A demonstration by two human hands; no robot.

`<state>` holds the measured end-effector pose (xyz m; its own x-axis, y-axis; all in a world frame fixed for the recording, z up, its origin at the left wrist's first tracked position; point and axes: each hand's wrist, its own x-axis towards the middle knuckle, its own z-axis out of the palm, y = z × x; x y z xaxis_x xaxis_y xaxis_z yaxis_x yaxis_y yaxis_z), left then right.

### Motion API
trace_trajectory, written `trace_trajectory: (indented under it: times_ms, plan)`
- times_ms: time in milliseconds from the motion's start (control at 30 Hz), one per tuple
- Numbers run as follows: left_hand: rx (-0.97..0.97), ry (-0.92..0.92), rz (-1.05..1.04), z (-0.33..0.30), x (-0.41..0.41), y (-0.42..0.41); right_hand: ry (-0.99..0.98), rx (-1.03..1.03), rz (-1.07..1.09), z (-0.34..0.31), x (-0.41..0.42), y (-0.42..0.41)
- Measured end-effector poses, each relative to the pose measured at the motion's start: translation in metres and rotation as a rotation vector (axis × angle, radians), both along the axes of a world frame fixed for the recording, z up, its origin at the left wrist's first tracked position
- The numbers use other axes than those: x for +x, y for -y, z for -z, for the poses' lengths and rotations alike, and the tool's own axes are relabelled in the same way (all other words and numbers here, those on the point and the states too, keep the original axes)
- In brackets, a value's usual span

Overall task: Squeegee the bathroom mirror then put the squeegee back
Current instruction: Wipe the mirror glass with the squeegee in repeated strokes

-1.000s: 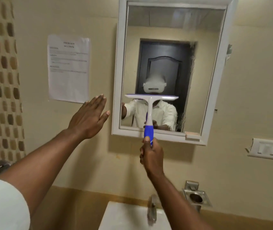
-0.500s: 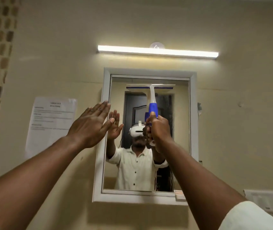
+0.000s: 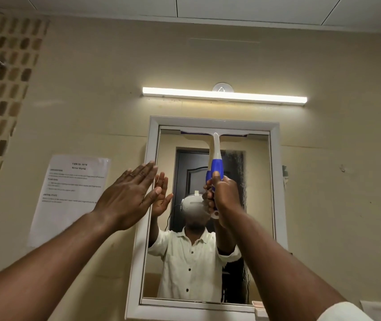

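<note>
I am holding the squeegee (image 3: 215, 156) upright against the mirror (image 3: 258, 205), its blade lying along the very top edge of the glass, just under the white frame. My right hand (image 3: 225, 198) is wrapping tightly around the blue lower part of the handle, thumb pointing up along it, and the white end of the handle is peeking out below my fist. My left hand (image 3: 128, 200) is gripping nothing: I am keeping it flat with fingers together and stretched out, beside the mirror's left frame edge. A printed sheet of paper (image 3: 69, 200) is hanging on the wall to the left, and a lit tube light (image 3: 224, 96) is glowing above the mirror.
</note>
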<state>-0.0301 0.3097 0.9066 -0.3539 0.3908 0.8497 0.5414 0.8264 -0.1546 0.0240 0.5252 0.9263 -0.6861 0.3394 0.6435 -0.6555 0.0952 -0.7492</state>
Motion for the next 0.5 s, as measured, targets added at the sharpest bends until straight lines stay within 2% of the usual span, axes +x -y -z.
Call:
trace_trajectory:
  times_ms: [233, 367, 500]
  plan:
    - [0.005, 0.047, 0.029, 0.012, -0.006, -0.006, 0.006, 0.028, 0.003, 0.012, 0.000, -0.004]
    - [-0.004, 0.065, 0.047, 0.023, -0.007, -0.011, 0.044, 0.073, 0.073, 0.031, 0.001, -0.004]
    - [-0.008, 0.098, 0.060, 0.039, -0.006, -0.014, 0.095, 0.064, 0.032, 0.057, 0.006, -0.005]
